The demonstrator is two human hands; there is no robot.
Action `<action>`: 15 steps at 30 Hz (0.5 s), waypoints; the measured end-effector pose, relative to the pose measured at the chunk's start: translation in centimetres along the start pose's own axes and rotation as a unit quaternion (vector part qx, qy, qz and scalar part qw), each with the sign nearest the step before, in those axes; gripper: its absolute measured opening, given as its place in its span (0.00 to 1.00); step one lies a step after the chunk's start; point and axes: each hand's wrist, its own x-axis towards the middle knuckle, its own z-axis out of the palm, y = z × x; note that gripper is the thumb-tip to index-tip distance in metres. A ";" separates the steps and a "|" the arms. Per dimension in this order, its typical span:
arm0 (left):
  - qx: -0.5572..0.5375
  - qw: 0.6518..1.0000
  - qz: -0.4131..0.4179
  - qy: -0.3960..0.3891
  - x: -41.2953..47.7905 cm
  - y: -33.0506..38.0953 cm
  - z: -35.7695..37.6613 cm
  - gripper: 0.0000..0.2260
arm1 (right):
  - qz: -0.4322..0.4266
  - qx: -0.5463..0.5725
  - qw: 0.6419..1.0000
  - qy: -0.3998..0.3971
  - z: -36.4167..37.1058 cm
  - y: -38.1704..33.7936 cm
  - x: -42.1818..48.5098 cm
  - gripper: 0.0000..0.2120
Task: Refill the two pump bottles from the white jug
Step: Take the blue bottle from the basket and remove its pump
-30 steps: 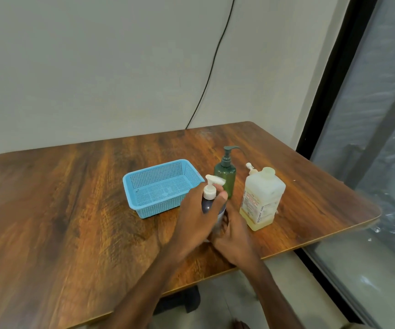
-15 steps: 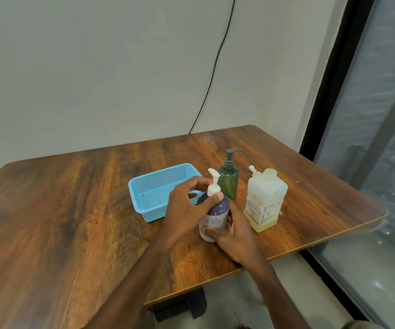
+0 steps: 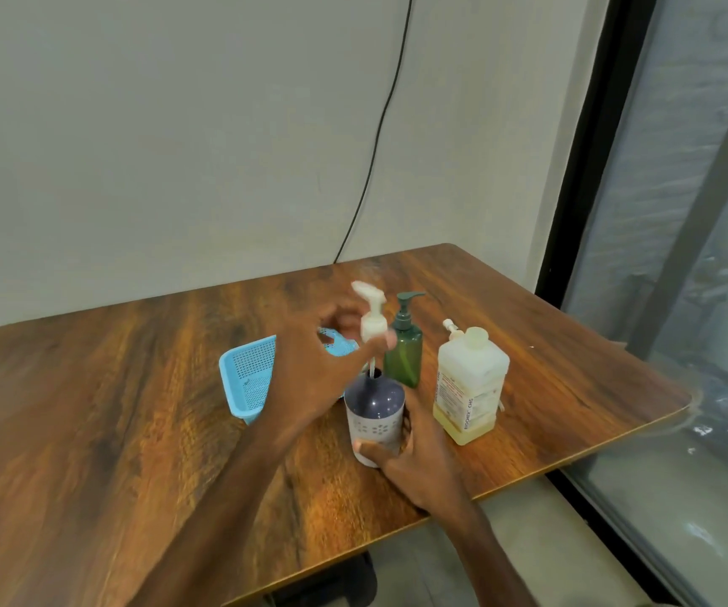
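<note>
Left hand [image 3: 309, 370] pinched the white pump head [image 3: 373, 319], held above the neck of the dark-topped pump bottle [image 3: 374, 407] with its tube reaching down into the opening. Right hand [image 3: 414, 453] gripped that bottle's lower body, upright near the front edge of the brown wooden surface [image 3: 112, 409]. Just behind stood the green pump bottle [image 3: 404, 357], to the right the white jug [image 3: 471, 378] with yellowish liquid low inside and label print roughly "BIOCHEX CHG", a blue mesh basket [image 3: 246, 378] behind the left hand, then plain wall [image 3: 156, 146], black cable [image 3: 375, 138], window [image 3: 681, 256] at right.
</note>
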 end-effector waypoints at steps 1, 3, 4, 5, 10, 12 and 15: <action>0.031 0.998 -0.018 -0.048 -0.2 -0.5 0.3 0.14 | 0.000 -0.001 1.000 0.003 0.0 0.0 0.0 0.38; 0.027 0.996 -0.047 -0.075 -0.5 -1.4 0.7 0.15 | 0.001 -0.008 1.000 0.001 -0.1 0.0 -0.1 0.38; 0.010 0.997 -0.048 -0.051 -0.5 -1.5 0.7 0.15 | -0.001 -0.008 1.000 -0.001 -0.1 -0.1 -0.1 0.38; -0.011 0.999 -0.043 -0.016 -0.3 -1.3 0.6 0.16 | -0.005 -0.003 1.000 -0.003 -0.2 -0.1 0.0 0.38; -0.135 0.985 0.039 0.097 1.6 2.7 -0.9 0.14 | 0.008 0.001 1.000 -0.009 -0.1 0.0 0.0 0.39; -0.141 0.980 0.067 0.120 2.3 4.3 -1.4 0.12 | 0.013 -0.006 1.000 -0.008 -0.1 -0.1 0.0 0.39; -0.118 0.981 0.095 0.122 3.2 5.3 -1.7 0.12 | 0.016 -0.009 1.000 -0.013 -0.2 -0.4 0.0 0.38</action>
